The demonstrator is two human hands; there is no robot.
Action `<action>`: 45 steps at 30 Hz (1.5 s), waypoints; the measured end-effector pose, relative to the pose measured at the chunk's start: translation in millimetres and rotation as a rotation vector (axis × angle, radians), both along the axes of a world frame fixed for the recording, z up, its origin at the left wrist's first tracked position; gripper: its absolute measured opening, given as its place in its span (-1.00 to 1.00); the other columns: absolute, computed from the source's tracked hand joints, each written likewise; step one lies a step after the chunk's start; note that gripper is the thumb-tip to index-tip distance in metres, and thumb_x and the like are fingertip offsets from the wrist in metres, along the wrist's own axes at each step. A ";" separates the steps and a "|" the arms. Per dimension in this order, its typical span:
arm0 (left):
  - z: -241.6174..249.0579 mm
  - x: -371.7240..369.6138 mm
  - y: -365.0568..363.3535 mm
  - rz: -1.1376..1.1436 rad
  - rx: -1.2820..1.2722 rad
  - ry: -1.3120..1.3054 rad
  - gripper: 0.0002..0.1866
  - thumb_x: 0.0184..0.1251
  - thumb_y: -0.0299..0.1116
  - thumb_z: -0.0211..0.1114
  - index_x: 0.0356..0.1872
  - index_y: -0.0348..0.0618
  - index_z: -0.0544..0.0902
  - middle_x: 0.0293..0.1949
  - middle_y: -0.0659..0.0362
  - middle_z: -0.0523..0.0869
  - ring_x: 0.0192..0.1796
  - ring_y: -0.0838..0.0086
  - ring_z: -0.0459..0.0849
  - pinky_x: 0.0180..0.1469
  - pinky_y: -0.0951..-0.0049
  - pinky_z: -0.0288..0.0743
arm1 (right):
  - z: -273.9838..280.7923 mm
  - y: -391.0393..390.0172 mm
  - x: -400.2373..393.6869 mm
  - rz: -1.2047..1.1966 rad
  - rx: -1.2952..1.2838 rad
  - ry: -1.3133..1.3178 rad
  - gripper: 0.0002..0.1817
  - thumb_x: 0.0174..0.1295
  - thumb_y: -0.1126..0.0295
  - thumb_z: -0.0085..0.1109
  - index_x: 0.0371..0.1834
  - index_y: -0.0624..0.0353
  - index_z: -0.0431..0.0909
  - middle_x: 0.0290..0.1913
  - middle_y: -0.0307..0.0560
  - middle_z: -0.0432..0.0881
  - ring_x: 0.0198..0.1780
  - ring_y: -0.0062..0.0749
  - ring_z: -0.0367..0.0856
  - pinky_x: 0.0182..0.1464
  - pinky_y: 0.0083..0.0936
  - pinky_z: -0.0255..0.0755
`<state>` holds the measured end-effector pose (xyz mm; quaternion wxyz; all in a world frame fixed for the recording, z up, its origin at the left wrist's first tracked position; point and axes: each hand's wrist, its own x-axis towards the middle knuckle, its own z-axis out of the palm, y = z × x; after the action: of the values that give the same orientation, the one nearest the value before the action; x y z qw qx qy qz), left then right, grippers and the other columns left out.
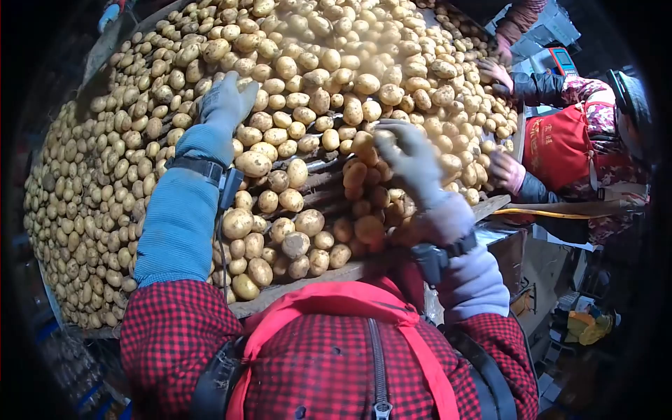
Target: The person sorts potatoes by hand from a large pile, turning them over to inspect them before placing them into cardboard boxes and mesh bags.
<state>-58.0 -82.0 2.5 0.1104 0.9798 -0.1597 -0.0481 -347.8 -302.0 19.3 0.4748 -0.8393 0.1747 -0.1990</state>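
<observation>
A large heap of potatoes [105, 182] covers a sloping surface with a wooden edge [301, 280]. My left hand [227, 103], in a grey glove, lies on the potatoes at the upper left with its thumb and fingers apart, holding nothing that shows. To the right, my right hand [411, 155], also gloved and slightly blurred, reaches over the heap with its fingers curved beside a potato [364, 145]; whether it grips anything is unclear. Dark metal bars [318, 183] show through a gap in the potatoes between my hands.
At the right stands a co-worker in a red apron [558, 145], both hands on the heap's edge. Another person's hand [502, 50] reaches in at the upper right. A yellow cable [535, 212] runs beside the heap. Farther off at lower right is a yellow garment [588, 326].
</observation>
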 end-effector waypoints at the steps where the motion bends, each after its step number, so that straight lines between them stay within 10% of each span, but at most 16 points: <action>1: 0.5 -0.5 -0.7 0.006 0.012 -0.001 -0.19 0.41 0.24 0.26 0.52 -0.08 0.48 0.46 -0.11 0.56 0.50 0.03 0.53 0.53 0.08 0.36 | 22.0 1.7 -13.0 -0.074 0.484 0.034 -0.66 0.48 0.17 0.29 0.08 0.21 0.71 -0.02 -0.11 0.78 0.15 -0.30 0.71 0.23 -0.31 0.58; 3: -4.6 1.4 -0.3 0.016 0.015 -0.015 -0.19 0.42 0.25 0.25 0.53 -0.06 0.47 0.46 -0.10 0.57 0.50 0.04 0.53 0.53 0.09 0.36 | 0.6 -12.8 -44.3 -0.090 0.997 -0.087 -0.63 0.59 0.14 0.14 -0.03 0.27 0.72 0.02 -0.08 0.77 0.14 -0.44 0.67 0.24 -0.33 0.53; 5: -3.2 1.0 0.1 0.025 0.018 0.002 -0.18 0.42 0.27 0.24 0.53 -0.06 0.48 0.46 -0.09 0.57 0.50 0.04 0.53 0.53 0.10 0.36 | 11.3 4.8 -71.4 0.402 0.672 -0.325 -0.60 0.57 0.11 0.16 -0.03 0.31 0.70 0.03 -0.09 0.75 0.11 -0.47 0.64 0.23 -0.40 0.50; 7: 0.2 -3.7 -0.5 0.035 0.046 0.003 -0.17 0.41 0.31 0.22 0.52 -0.05 0.48 0.45 -0.11 0.59 0.49 0.04 0.54 0.53 0.10 0.36 | -5.7 21.8 -97.7 0.564 1.312 -0.002 -0.51 0.54 0.05 0.16 0.17 0.31 0.65 0.23 0.10 0.69 0.24 -0.23 0.68 0.29 -0.23 0.56; 9: 4.3 -8.5 -2.5 0.036 0.043 0.049 -0.15 0.40 0.35 0.21 0.52 -0.04 0.48 0.43 -0.15 0.60 0.48 0.00 0.55 0.52 0.10 0.37 | -6.2 36.3 -98.7 0.647 1.180 0.279 -0.46 0.53 0.01 0.17 0.19 0.34 0.65 0.24 0.11 0.69 0.24 -0.22 0.68 0.31 -0.26 0.52; 13: -5.4 -28.2 -2.2 0.051 -0.081 0.112 -0.12 0.39 0.44 0.21 0.51 0.00 0.48 0.39 -0.17 0.63 0.46 -0.05 0.57 0.52 0.06 0.36 | -15.5 35.7 -93.8 0.589 1.538 -0.012 -0.54 0.60 0.14 0.07 0.24 0.35 0.61 0.19 0.07 0.70 0.28 -0.17 0.65 0.36 -0.18 0.49; 15: 5.9 -51.5 -10.1 -0.002 -0.128 0.158 -0.09 0.35 0.43 0.31 0.52 -0.01 0.45 0.36 -0.15 0.66 0.44 -0.01 0.59 0.50 0.11 0.39 | -46.9 21.2 -90.7 0.565 1.012 0.032 -0.55 0.61 0.16 0.07 0.35 0.27 0.54 0.28 0.01 0.63 0.26 -0.23 0.63 0.33 -0.24 0.51; 19: 8.1 -122.6 -44.6 -0.223 -0.511 0.401 -0.17 0.36 0.25 0.43 0.44 -0.13 0.48 0.29 -0.16 0.67 0.38 -0.03 0.62 0.42 0.12 0.48 | 1.9 18.8 -70.6 0.304 1.611 0.064 -0.46 0.63 0.08 0.04 0.49 0.19 0.41 0.12 -0.03 0.67 0.14 -0.26 0.66 0.04 -0.40 0.59; 25: 20.0 -253.2 -81.8 -0.789 0.136 0.101 -0.37 0.18 0.00 0.39 0.30 0.05 0.60 0.15 -0.03 0.60 0.24 -0.02 0.55 0.14 -0.04 0.45 | 8.8 7.4 -79.8 0.196 1.668 -0.262 -0.39 0.64 0.21 0.03 0.67 0.11 0.22 0.29 0.07 0.65 0.07 -0.25 0.71 0.06 -0.43 0.65; 26: -11.3 -265.7 -77.2 -0.873 0.108 -0.084 -0.38 0.16 0.00 0.36 0.29 0.11 0.60 0.19 0.03 0.60 0.33 -0.03 0.45 0.18 -0.08 0.37 | 4.0 11.3 -85.3 0.228 1.108 -0.268 -0.38 0.62 0.33 0.04 0.69 0.12 0.18 0.31 0.12 0.63 0.11 -0.27 0.71 0.05 -0.52 0.64; 29: 4.3 -242.6 -71.1 -0.960 -0.209 0.155 -0.54 0.19 -0.02 0.43 0.04 -0.03 0.72 0.15 0.04 0.69 0.17 -0.01 0.62 0.11 0.01 0.52 | -6.6 5.3 -91.0 0.245 1.094 -0.279 -0.37 0.59 0.41 0.08 0.69 0.12 0.19 0.34 0.12 0.61 0.13 -0.31 0.70 0.05 -0.56 0.64; 31: -12.3 -235.3 -67.8 -0.653 -0.793 0.313 -0.56 0.49 -0.14 0.36 0.23 -0.21 0.69 0.10 -0.08 0.78 0.16 0.03 0.76 0.30 0.10 0.58 | 7.2 -6.4 -86.4 0.116 1.585 -0.220 -0.33 0.52 0.35 0.16 0.68 0.06 0.22 0.37 0.09 0.59 0.12 -0.31 0.71 0.03 -0.51 0.63; 39: 43.8 -217.6 -53.6 -0.860 -0.617 0.073 -0.26 0.34 0.28 0.41 0.25 -0.18 0.68 0.26 -0.15 0.69 0.36 -0.06 0.61 0.43 0.03 0.45 | 3.9 13.5 -72.7 0.330 1.466 -0.217 -0.29 0.54 0.23 0.16 0.69 0.13 0.17 0.42 0.03 0.54 0.25 -0.19 0.67 0.25 -0.25 0.61; 45: 38.6 -221.9 -62.4 -0.924 -0.473 0.120 -0.43 0.30 0.07 0.49 0.15 -0.15 0.74 0.11 -0.10 0.76 0.22 -0.04 0.70 0.32 0.03 0.51 | 12.6 27.5 -69.4 0.228 1.453 -0.147 -0.31 0.59 0.16 0.13 0.69 0.12 0.17 0.49 -0.02 0.48 0.40 -0.20 0.56 0.40 -0.18 0.52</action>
<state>-279.9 -144.4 41.1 0.3049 0.7510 -0.5752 -0.1103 -417.1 -274.5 32.0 0.9391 -0.3106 0.1419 -0.0384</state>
